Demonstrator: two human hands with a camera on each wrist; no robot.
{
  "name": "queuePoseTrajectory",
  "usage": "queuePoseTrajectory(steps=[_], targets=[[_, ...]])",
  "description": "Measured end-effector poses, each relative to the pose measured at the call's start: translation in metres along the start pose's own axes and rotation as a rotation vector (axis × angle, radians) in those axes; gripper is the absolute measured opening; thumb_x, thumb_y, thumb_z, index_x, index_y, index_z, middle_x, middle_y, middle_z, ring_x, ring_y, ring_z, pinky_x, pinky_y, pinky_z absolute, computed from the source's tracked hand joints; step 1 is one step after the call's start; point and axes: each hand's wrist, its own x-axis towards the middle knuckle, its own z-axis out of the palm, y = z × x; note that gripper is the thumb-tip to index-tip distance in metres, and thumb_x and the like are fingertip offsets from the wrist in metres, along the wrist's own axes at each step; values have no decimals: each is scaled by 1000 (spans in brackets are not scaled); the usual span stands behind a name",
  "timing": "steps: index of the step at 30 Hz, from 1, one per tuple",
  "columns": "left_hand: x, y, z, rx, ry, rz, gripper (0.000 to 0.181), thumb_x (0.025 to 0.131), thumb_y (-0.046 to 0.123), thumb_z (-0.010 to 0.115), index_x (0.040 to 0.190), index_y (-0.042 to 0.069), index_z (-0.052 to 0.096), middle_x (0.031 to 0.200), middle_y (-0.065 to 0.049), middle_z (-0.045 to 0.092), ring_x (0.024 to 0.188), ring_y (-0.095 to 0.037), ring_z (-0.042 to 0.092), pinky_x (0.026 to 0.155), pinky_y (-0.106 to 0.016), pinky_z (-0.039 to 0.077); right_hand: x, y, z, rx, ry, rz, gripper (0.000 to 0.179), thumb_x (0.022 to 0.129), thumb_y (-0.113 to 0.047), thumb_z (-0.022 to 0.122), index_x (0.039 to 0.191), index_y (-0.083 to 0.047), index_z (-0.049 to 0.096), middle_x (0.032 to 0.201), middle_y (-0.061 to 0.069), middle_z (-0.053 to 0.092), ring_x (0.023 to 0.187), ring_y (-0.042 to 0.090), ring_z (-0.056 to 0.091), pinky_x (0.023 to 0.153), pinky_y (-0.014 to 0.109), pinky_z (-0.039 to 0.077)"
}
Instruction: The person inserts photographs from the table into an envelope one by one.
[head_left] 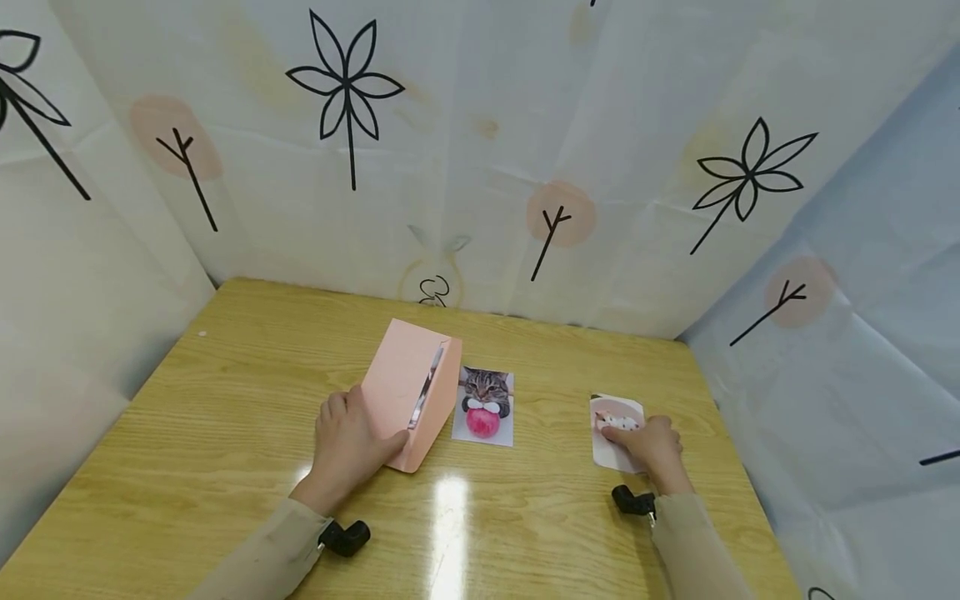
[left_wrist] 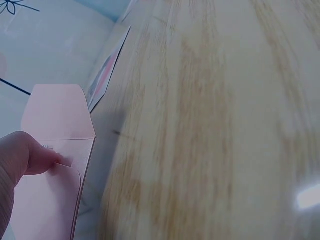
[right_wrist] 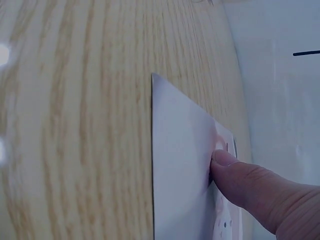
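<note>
A pink envelope (head_left: 399, 375) is tilted up left of centre, its flap (left_wrist: 59, 111) raised and the edges of contents showing in the slot. My left hand (head_left: 348, 446) grips its near end, with the thumb (left_wrist: 42, 156) hooked in at the mouth. Toward the right, my right hand (head_left: 654, 450) holds a photo card (head_left: 611, 450) with a white, spotted animal on a pink ground. The thumb (right_wrist: 240, 175) lies across the card's face; the fingers behind it are hidden in the right wrist view. Beside the envelope lies a cat photo card (head_left: 487, 404) with a pink ball.
Everything is on a wooden table (head_left: 225, 433) with a glossy light reflection near the front. A white cloth (head_left: 450, 167) printed with flowers and small trees hangs behind and along both sides. Black wrist cameras (head_left: 345, 537) stick out at both cuffs.
</note>
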Motion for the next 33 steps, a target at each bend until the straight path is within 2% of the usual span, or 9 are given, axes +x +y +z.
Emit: queuePoseTrajectory(steps=[7,13,16,20,24,28,33], targets=[[1,-1,1,-4,16,10,90,61,48,82,118,-10,45,108,-29,43,99,-43,39,83,-53,32,-2,-4,0,26,0,7,96,74,-48,79,127,19,34,116,40,36,104,51,35,82,55,37],[1,1,1,-18,-3,-1,89,63,51,81,119,-9,44,109,-29,43,100,-42,39,85,-52,32,-2,-5,-2,70,-5,17,94,75,-47,78,128,16,34,120,40,33,109,51,32,84,55,37],[0,2,1,-15,-15,-2,91,63,51,81,120,-9,44,110,-29,43,100,-42,39,85,-53,32,-2,-3,-2,100,-10,7,88,78,-43,76,129,16,34,122,40,33,109,49,35,84,53,39],[-1,3,1,-8,-30,-5,95,63,54,80,123,-10,42,112,-30,42,101,-42,39,85,-53,32,1,4,-1,179,-16,-16,67,88,-27,68,126,18,35,119,36,41,105,43,45,82,46,47],[-1,3,3,-4,-35,-3,97,64,55,80,126,-10,41,113,-30,41,102,-41,38,86,-53,32,5,8,0,266,-23,-17,51,93,-15,58,127,16,36,112,28,48,97,33,53,71,35,51],[-2,3,3,-7,-32,-3,96,64,53,80,126,-10,41,114,-30,41,103,-42,38,87,-53,32,7,6,1,339,-51,-13,48,95,-16,57,130,11,39,111,24,51,91,26,57,67,30,51],[-2,4,4,-13,-24,4,94,63,50,81,125,-10,42,113,-30,42,101,-42,39,86,-53,33,3,-5,2,392,-89,-63,50,96,-21,59,132,8,40,119,25,54,94,21,60,70,27,51]])
